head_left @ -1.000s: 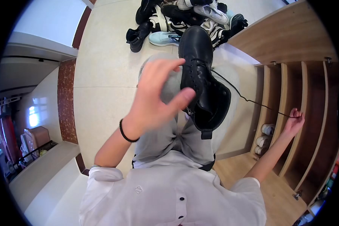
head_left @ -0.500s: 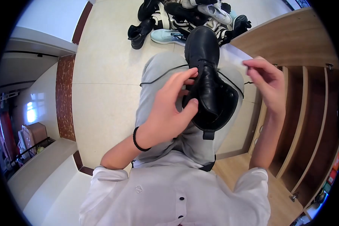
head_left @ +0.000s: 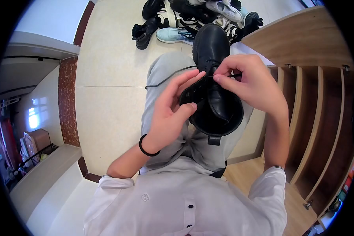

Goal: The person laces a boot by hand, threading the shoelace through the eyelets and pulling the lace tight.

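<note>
In the head view, a person holds a black lace-up boot over the lap, toe pointing away, directly between and under the fingers of both hands. The left hand grips the boot's eyelet flap, thumb on the near side and fingers reaching forward. The right hand has thumb and forefinger pinched on a black lace, just above the tongue; its exact tip is hidden by the fingertips. Another stretch of lace trails beyond the left fingers across the grey trousers. Ahead of both hands lies a heap of shoes on the floor; to the right of the right fingers stands a wooden shoe cabinet.

For good handling, the left fingers should keep the flap steady and turned outward, exposing its holes, while the right pinch stays close to the lace's tip, with the loose stretch kept untangled.
</note>
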`<state>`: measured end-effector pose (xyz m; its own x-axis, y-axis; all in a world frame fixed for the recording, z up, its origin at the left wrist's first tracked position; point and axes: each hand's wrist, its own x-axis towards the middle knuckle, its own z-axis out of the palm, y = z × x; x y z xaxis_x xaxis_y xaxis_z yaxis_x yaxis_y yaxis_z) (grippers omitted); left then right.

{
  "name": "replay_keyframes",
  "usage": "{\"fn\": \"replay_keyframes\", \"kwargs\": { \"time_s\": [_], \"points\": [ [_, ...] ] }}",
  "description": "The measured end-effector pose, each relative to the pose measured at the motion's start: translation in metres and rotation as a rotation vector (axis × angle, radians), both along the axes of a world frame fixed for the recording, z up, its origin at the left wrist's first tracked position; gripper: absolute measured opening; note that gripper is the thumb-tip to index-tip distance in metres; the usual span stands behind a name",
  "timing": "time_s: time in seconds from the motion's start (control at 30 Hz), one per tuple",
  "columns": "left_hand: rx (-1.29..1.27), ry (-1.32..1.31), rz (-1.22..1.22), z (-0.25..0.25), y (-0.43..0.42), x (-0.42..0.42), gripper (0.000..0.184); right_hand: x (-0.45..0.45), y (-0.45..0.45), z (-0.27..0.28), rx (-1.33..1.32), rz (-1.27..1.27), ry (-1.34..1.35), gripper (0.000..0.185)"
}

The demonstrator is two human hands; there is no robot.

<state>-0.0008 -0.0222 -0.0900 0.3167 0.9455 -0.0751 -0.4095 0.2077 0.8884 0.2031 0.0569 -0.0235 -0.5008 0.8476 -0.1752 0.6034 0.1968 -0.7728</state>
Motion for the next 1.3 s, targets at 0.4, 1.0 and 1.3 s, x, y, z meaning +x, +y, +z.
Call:
{"fn": "replay_keyframes", "kwargs": {
  "time_s": [0.4,1.0,1.3],
  "points": [
    [0.104,0.043,0.055,-0.003,-0.004,0.004,0.060,-0.008,-0.004,-0.016,-0.064,-0.078,0.044,0.011],
    [0.362,0.595,0.137,-0.001,0.044,0.012,0.031,0.005,-0.008,-0.029,-0.052,-0.161,0.181,0.015],
    [0.443,0.688,0.126,0.005,0.047,0.011,0.026,0.001,-0.008,-0.028,0.025,-0.119,0.273,0.018]
  ]
}}
